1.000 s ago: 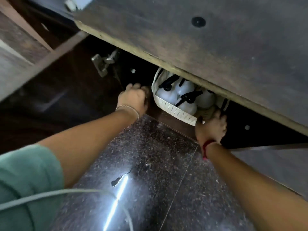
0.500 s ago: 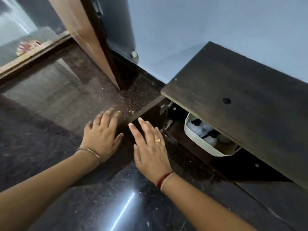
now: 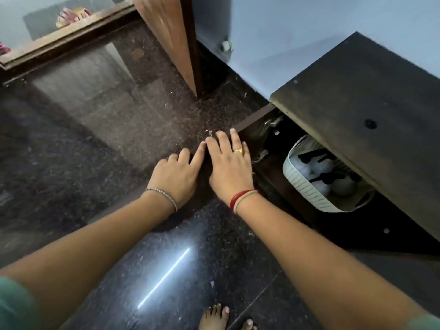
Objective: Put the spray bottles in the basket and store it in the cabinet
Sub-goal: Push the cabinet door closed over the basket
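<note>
- Both palms flat on the open cabinet door [image 3: 207, 177], left hand [image 3: 176, 179] and right hand [image 3: 229, 172] side by side, fingers spread, clamped on nothing, likely to swing it shut
- At 3 o'clock, white basket [image 3: 300, 184] with spray bottles [image 3: 319, 163] inside the cabinet [image 3: 371, 96], stored

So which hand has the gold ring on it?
The right hand, the one nearer the basket, with red thread at its wrist. The left hand shows a silver chain bracelet and no such ring.
</note>
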